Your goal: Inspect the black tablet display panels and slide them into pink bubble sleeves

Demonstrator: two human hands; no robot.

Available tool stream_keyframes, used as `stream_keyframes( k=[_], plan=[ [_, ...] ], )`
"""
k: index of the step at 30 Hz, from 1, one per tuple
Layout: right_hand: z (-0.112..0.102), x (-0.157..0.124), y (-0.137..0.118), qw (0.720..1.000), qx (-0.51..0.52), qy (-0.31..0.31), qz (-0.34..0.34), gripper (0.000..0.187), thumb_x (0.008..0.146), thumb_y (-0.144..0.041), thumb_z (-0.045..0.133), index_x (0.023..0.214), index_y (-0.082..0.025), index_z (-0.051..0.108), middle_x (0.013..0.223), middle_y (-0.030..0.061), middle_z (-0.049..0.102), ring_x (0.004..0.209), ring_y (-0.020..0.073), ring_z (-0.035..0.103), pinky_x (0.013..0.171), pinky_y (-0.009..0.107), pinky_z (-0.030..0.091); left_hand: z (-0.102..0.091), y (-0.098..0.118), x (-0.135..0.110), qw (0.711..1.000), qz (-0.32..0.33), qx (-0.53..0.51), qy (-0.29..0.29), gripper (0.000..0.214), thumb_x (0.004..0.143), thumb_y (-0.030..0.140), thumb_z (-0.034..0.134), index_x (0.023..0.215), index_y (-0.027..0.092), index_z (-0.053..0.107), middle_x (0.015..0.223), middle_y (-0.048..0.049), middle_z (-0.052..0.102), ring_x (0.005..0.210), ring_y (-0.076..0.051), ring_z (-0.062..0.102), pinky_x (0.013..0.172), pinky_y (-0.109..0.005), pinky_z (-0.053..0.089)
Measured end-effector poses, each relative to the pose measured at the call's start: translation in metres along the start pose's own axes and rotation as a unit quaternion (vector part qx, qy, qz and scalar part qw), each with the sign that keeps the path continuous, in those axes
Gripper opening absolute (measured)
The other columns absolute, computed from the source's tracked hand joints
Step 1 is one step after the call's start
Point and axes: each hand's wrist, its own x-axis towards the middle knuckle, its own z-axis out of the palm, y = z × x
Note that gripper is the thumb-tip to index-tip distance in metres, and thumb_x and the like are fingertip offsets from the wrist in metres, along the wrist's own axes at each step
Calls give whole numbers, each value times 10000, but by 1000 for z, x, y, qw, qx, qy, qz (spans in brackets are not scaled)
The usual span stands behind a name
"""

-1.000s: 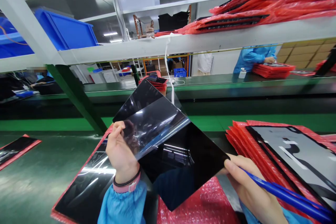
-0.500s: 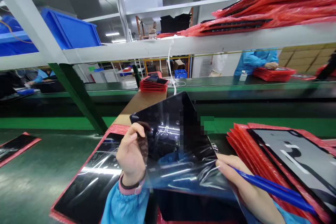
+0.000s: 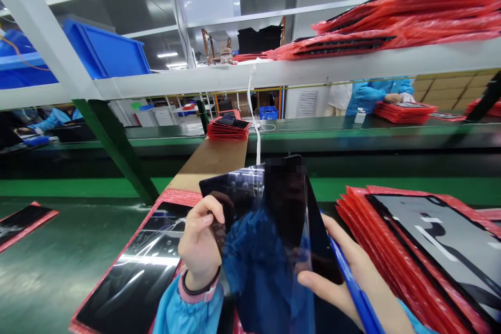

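A glossy black screen panel (image 3: 270, 250) is tilted up in front of me, reflecting a blue sleeve. Clear film (image 3: 305, 229) covers much of its face, its edge running down near the right side. My left hand (image 3: 201, 235) is closed, pinching the panel's left edge between thumb and fingers. At the right edge, my right hand (image 3: 356, 266) grips the panel, its thumb lying on the front near the film's edge. A blue pen (image 3: 356, 287) is also tucked in that hand. The panel's lower part runs out of view.
Another black screen (image 3: 133, 271) lies on red bubble wrap at left. At right stands a stack of red bubble-wrap sleeves (image 3: 376, 240), a grey-backed panel (image 3: 438, 245) on top. A white shelf beam (image 3: 219, 77) crosses above. Across the line, a co-worker's hands rest over a red stack (image 3: 405, 113).
My right hand has moved from pinching the wrinkled film's corner to gripping the panel's edge. The film now looks smoother. The panel's top has dropped slightly. My left hand keeps its pinch.
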Motion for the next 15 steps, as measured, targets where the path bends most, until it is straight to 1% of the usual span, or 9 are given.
stream_keyframes(
  k=[1,3,4,5,6,8,11,13,15],
  plan=[
    [2,-2,3,999,-23,27,-28,775,740,-317,739,1408,-296,346,1320,50,592,1155,263,595,910,325,544,-1,-1,0,1000,9,11,-1,153,625,260,515,508,174,563,691,-57,630,537,-145,478,499,-279,341],
    [6,-6,8,992,-57,78,-85,910,769,-295,720,1485,-299,159,1520,68,329,1312,268,421,1005,367,462,-2,-3,-1,999,26,29,-10,158,620,260,513,499,174,569,656,-57,623,512,-142,463,473,-278,326],
    [8,-7,10,986,-75,93,-121,947,786,-264,705,1499,-297,81,1566,63,195,1363,267,330,1049,393,407,-2,-4,-1,998,39,36,-17,161,621,258,510,499,176,574,613,-49,605,493,-141,452,458,-277,319],
    [9,-8,12,978,-96,98,-159,966,799,-227,692,1503,-293,33,1582,50,106,1396,267,249,1082,422,355,-3,-5,-2,997,55,43,-23,166,625,255,504,500,179,582,563,-39,579,477,-141,447,446,-276,318],
    [10,-8,13,969,-123,94,-193,973,804,-196,685,1503,-289,16,1586,38,72,1417,269,179,1105,452,307,-3,-6,-2,996,74,51,-30,172,632,250,499,505,182,594,517,-27,552,459,-141,443,434,-274,317],
    [8,-7,14,952,-177,71,-238,963,795,-163,690,1506,-270,50,1579,35,128,1433,286,101,1128,519,226,-2,-7,-4,990,113,73,-38,187,641,232,491,514,185,620,457,-11,521,426,-136,441,415,-269,315],
    [3,-5,9,940,-204,49,-269,905,794,-233,698,1503,-221,135,1533,83,286,1433,310,59,1128,579,182,0,-6,-5,982,156,101,-46,194,636,193,488,528,184,648,460,-9,565,406,-125,462,397,-262,314],
    [-1,-5,6,936,-189,52,-291,858,794,-264,695,1489,-223,193,1461,110,421,1423,309,122,1123,596,188,2,-5,-6,977,175,108,-55,198,638,171,483,542,188,655,471,1,587,411,-116,477,398,-248,326],
    [-3,-5,5,932,-170,65,-312,821,784,-205,693,1470,-245,243,1348,107,558,1374,307,303,1110,608,222,3,-5,-7,972,192,117,-67,200,648,156,481,555,195,654,481,17,599,409,-103,477,397,-229,332]
  ],
)
